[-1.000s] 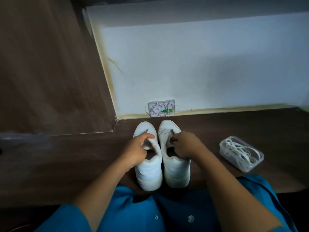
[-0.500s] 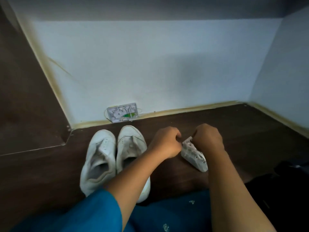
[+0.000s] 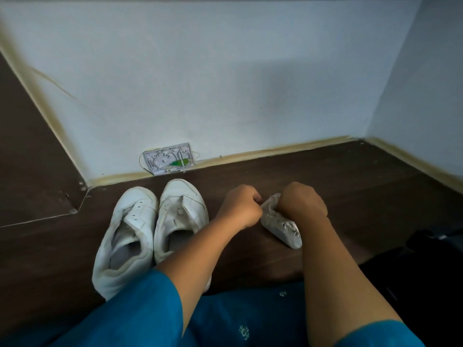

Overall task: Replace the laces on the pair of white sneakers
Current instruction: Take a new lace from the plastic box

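Two white sneakers stand side by side on the dark wooden floor, toes toward the wall, with no laces in their eyelets: the left sneaker [image 3: 125, 236] and the right sneaker [image 3: 180, 216]. To their right lies a small clear plastic box [image 3: 283, 227] with white laces coiled inside. My left hand [image 3: 240, 206] grips the box's near-left end with curled fingers. My right hand [image 3: 300, 202] curls over its top and hides most of it. My left forearm crosses over the right sneaker's heel.
A white wall with a yellowish skirting runs behind the shoes, and a side wall closes the corner at right. A small white cable plate [image 3: 169, 159] sits at the wall's base. A dark object [image 3: 438, 249] lies at far right. Teal cloth [image 3: 238, 321] covers my lap.
Both hands left the sneakers' openings and moved right onto the plastic box. My view swung right, so the shoes now sit at left. Since half a second ago, little has moved.
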